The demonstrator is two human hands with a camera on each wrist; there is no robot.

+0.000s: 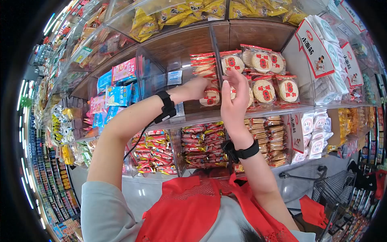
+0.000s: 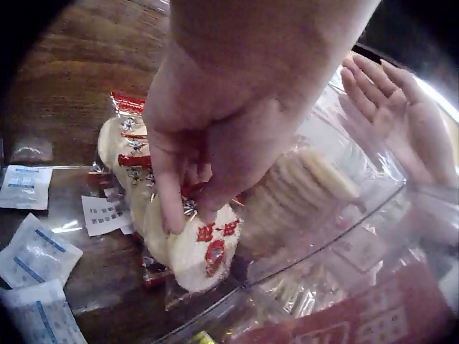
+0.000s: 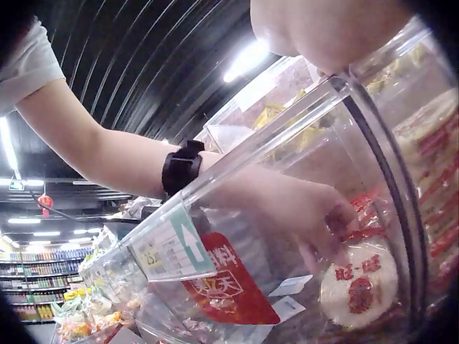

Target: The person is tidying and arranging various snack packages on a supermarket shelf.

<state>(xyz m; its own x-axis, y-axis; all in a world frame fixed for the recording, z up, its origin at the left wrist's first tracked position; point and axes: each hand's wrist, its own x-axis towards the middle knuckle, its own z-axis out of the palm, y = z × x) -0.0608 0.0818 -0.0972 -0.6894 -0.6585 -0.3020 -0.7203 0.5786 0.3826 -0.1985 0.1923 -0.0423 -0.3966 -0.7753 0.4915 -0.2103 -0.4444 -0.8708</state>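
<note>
My left hand (image 1: 195, 88) reaches down into a clear shelf bin. In the left wrist view its thumb and fingertips pinch the top of a wrapped rice cracker (image 2: 204, 251), a round pale cracker in clear film with red print. This packet stands at the front of a short row of similar wrapped crackers (image 2: 115, 140). Through the clear front wall, the right wrist view shows the cracker (image 3: 358, 283) below the left fingers. My right hand (image 1: 237, 97), fingers extended and holding nothing, is by the divider between this bin and the neighbouring bin of rice crackers (image 1: 264, 90).
A clear divider (image 1: 215, 48) separates the two cracker bins. Small white sachets (image 2: 36, 251) lie on the bin floor. Blue and pink packets (image 1: 119, 94) fill the bin to the left. Below are red snack packets (image 1: 203, 143); a shopping cart (image 1: 334, 187) stands at the right.
</note>
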